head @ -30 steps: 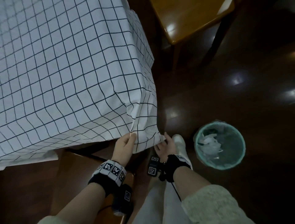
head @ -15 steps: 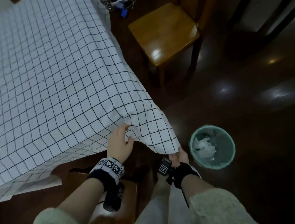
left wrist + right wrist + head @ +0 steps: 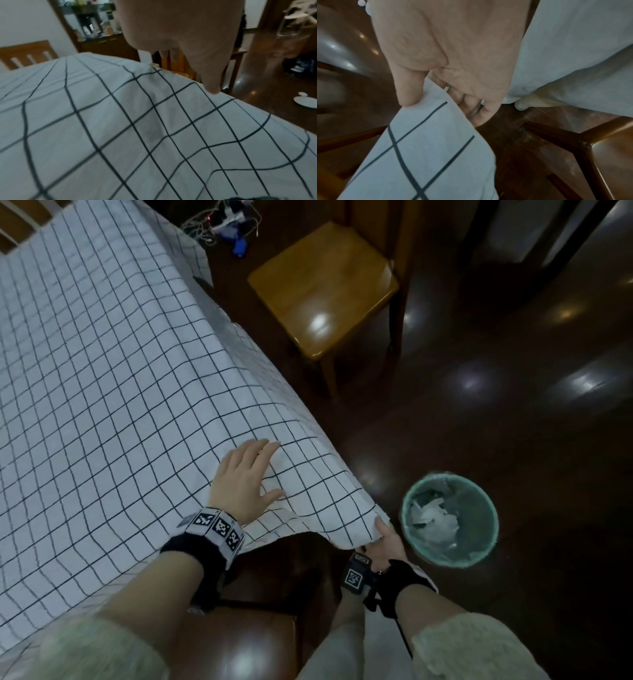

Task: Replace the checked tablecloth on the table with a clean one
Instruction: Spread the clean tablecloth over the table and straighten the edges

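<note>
A white tablecloth with thin black checks (image 3: 113, 392) covers the table at the left. Its near right corner is lifted off the table and held out level. My left hand (image 3: 245, 479) lies flat on top of the cloth near that corner, fingers straight; the left wrist view shows the palm (image 3: 180, 31) over the cloth (image 3: 137, 128). My right hand (image 3: 383, 539) pinches the corner's tip from below. In the right wrist view its thumb (image 3: 408, 92) presses the cloth corner (image 3: 426, 148) against the curled fingers.
A green waste bin (image 3: 450, 518) with crumpled paper stands on the dark floor right of my right hand. A light wooden chair (image 3: 325, 285) is beyond the table's right edge. A dark brown chair seat (image 3: 236, 645) sits under my arms. Cables (image 3: 219, 227) lie at the back.
The hanging corner has been raised and pulled out toward me. My left hand went from pinching the cloth's edge to lying flat on top. The right hand kept hold of the corner.
</note>
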